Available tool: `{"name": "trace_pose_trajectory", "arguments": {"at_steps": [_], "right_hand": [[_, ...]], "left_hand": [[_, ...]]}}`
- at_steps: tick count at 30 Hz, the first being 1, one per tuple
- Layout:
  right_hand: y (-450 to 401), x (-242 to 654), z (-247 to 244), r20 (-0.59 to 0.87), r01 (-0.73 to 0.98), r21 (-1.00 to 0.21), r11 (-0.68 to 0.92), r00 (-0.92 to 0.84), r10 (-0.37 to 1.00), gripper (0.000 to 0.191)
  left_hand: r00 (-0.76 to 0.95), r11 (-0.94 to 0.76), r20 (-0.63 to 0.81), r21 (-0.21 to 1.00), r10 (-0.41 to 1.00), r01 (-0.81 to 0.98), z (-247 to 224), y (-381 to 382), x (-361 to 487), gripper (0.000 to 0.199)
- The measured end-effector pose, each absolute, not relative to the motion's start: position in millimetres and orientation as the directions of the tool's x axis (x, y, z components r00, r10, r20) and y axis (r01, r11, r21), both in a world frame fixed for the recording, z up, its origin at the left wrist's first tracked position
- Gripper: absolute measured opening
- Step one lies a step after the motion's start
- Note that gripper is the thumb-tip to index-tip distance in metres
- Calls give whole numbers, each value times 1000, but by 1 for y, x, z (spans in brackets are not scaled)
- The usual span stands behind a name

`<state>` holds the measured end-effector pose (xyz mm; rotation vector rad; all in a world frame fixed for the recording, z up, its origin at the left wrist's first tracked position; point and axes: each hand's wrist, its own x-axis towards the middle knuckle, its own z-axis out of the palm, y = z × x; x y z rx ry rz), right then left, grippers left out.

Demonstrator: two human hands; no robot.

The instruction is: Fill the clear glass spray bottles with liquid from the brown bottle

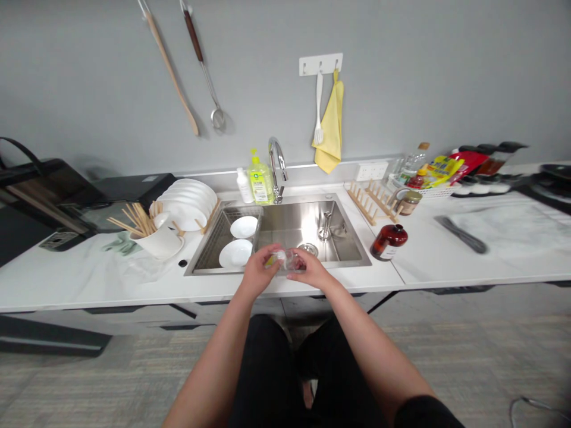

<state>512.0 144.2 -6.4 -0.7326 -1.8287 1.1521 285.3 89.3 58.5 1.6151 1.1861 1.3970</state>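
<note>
Glass tumbler (289, 263) | long axis level, left-right | left hand (259, 272), right hand (310, 268) grasping it

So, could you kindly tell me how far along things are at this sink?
The white plates already stand in a rack beside the sink. In hand, the left hand and right hand hold a small clear container at the sink's front edge. Still left, two white saucers sit in the wire rack inside the sink.
</note>
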Motion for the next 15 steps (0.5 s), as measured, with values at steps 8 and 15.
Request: {"name": "trace_pose_trajectory", "arguments": {"at_steps": [8,15], "right_hand": [[144,512,-3,345,78,-898,433,-486,803,84],[142,512,-2,316,50,-920,388,-488,814,85]], "left_hand": [[-47,-414,460,835,887,362,59,89,287,47],[-9,-443,467,844,884,302,60,88,288,55]]}}
